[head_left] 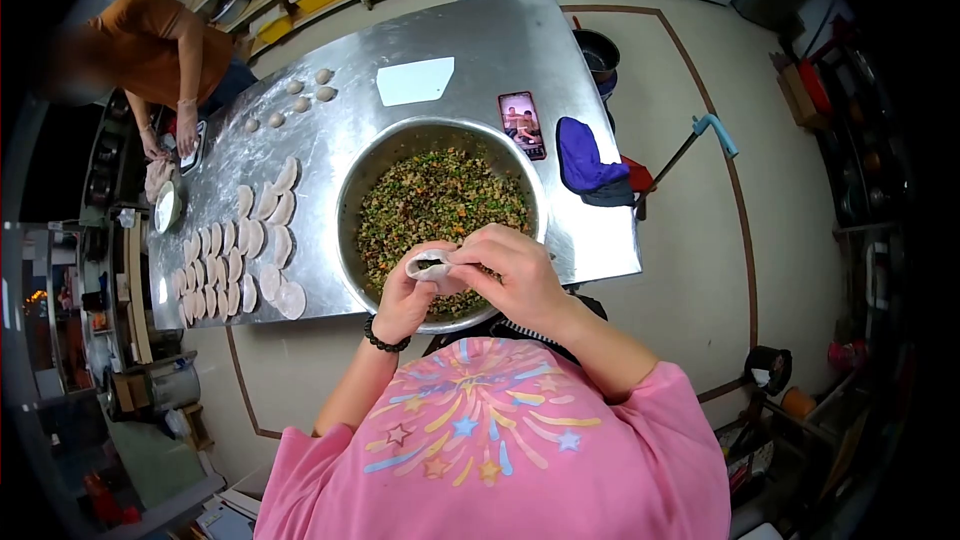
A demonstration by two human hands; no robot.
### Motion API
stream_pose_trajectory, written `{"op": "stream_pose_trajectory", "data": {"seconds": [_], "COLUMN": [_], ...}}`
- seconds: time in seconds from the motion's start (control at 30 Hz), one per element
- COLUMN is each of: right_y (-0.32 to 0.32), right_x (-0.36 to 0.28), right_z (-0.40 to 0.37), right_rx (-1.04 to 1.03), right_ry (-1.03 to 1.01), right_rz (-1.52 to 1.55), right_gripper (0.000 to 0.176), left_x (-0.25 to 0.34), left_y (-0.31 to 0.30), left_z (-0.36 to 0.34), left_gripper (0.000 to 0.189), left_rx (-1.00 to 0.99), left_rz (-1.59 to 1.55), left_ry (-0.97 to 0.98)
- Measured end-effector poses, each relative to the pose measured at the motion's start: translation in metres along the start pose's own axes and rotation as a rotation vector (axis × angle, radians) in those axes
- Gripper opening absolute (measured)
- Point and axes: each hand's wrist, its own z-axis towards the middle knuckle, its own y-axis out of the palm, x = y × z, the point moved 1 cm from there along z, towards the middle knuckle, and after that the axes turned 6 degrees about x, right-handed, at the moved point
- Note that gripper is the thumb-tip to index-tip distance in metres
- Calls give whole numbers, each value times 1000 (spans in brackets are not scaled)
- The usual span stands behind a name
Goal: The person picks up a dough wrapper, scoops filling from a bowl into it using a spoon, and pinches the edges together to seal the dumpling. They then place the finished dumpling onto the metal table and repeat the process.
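Note:
Over the near part of a large steel bowl (365,155) full of chopped green and brown filling (445,190), my two hands hold one dumpling (455,278). Its wrapper is partly folded, with an opening at the left where dark filling shows. My left hand (403,298), with a dark bead bracelet at the wrist, cups it from the left. The fingers of my right hand (520,275) pinch its right side. Left of the bowl, rows of shaped dumplings (283,245) and a flat round wrapper (291,300) lie on the steel table (480,60).
A phone (522,126), a purple cloth item (588,155) and a white sheet (415,81) lie beyond the bowl. Several dough balls (325,93) sit farther back. Another person (175,45) works at the table's far left, beside a small white bowl (167,208).

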Motion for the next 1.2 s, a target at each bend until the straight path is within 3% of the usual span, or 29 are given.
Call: {"op": "stream_pose_trajectory", "data": {"seconds": [0.07, 0.57, 0.67, 0.8, 0.97, 1.07, 1.2], "right_y": [0, -3, -3, -3, -3, -4, -3], "right_x": [-2, -8, -6, -14, -5, -13, -8], "right_z": [-1, -4, -6, -2, -6, -3, -6], "right_rx": [34, 35, 9, 47, 29, 15, 1], "right_ry": [53, -14, -16, 4, -159, -63, -118], "right_rz": [15, -37, -47, -50, -105, -85, -110], "right_gripper": [12, 14, 14, 14, 19, 18, 18], "left_x": [-4, 2, 5, 6, 6, 12, 10], "left_y": [-1, 4, 7, 10, 11, 16, 14], "left_z": [-3, -5, -4, -6, -7, -3, -3], "left_gripper": [59, 48, 46, 38, 32, 30, 29], "left_rx": [30, -30, -28, -6, -9, 5, 14], "left_rz": [27, 81, 154, 81, 77, 196, 201], "left_ry": [-39, -101, -41, -123, -156, -123, -164]}}
